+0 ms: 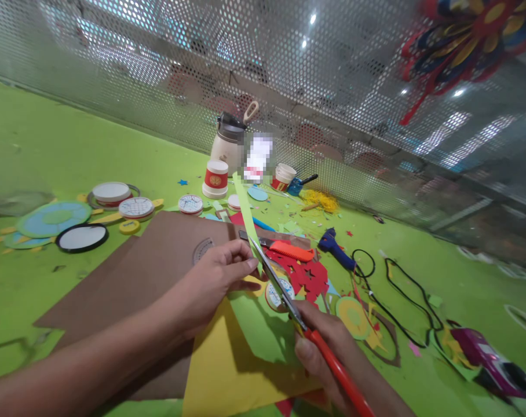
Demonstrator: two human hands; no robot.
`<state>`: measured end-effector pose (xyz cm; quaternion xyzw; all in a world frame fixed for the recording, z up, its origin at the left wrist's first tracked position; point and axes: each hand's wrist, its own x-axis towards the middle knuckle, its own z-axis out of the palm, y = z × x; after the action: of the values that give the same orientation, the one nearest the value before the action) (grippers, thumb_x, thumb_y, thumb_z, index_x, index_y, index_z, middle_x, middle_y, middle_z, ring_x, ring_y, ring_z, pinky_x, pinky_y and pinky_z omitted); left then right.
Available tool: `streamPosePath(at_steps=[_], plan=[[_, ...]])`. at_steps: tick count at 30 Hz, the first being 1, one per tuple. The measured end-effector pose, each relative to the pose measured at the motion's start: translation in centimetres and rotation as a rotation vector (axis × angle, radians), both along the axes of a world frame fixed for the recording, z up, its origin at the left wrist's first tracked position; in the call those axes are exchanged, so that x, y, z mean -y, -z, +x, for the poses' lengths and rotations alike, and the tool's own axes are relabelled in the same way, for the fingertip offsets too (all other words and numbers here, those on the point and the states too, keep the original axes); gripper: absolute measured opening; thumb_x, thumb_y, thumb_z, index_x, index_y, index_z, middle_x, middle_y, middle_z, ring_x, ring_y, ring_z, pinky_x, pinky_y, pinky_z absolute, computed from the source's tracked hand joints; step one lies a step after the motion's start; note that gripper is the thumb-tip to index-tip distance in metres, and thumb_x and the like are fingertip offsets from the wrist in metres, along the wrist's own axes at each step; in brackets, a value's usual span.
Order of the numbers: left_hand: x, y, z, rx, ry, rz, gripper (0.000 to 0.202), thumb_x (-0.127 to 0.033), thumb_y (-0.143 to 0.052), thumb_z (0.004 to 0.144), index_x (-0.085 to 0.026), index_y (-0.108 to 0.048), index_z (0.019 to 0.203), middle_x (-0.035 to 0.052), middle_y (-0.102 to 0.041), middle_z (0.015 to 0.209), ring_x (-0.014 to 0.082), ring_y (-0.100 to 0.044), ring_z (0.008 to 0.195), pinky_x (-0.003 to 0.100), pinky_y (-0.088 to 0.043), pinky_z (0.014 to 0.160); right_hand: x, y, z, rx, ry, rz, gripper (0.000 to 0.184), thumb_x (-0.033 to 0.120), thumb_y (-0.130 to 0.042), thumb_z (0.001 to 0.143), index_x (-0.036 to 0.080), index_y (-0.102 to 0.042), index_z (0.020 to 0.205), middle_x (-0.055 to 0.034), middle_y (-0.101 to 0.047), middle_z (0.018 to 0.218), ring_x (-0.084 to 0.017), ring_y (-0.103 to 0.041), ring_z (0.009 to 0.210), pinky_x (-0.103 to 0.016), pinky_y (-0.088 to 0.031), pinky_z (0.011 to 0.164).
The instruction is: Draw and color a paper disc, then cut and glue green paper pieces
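Observation:
My left hand (pixel 217 275) pinches the lower end of a narrow light-green paper strip (pixel 244 205) that stands up and away from me. My right hand (pixel 328 336) grips a pair of scissors (pixel 339 370) with red handles. The blades reach the strip just beside my left fingertips; whether they are cutting into it I cannot tell. Beneath my hands lie a light-green sheet (pixel 263 327), a yellow sheet (pixel 219 362) and brown card (pixel 154 260). A round white-topped piece with blue marks (pixel 274 294) is partly hidden behind the scissors.
An orange utility knife (pixel 291 251) lies on red star-cut paper (pixel 304 278). To the right are a blue glue gun (pixel 335 248), black cords and a purple device (pixel 484 353). Paper cups (pixel 215 179), a flask (pixel 228 142) and a perforated screen (pixel 159 87) stand behind; round lids (pixel 83 236) lie left.

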<state>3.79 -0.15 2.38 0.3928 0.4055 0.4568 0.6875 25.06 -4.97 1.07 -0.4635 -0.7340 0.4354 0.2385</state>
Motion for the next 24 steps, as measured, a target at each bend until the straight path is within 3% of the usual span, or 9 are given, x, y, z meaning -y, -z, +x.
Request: streamPosePath(at_steps=[24], plan=[[-0.24, -0.03, 0.05, -0.017, 0.017, 0.021, 0.03, -0.04, -0.076, 0.071, -0.018, -0.054, 0.072, 0.0017, -0.065, 0.074, 0.0186, -0.059, 0.075, 0.042, -0.052, 0.082, 0.05, 0.25, 0.2, 0.009, 0.027, 0.035, 0.065, 0.072, -0.04, 0.088, 0.016, -0.061, 0.115, 0.0038, -0.037, 0.06, -0.012, -0.032, 0.053, -0.026, -0.023, 0.047]])
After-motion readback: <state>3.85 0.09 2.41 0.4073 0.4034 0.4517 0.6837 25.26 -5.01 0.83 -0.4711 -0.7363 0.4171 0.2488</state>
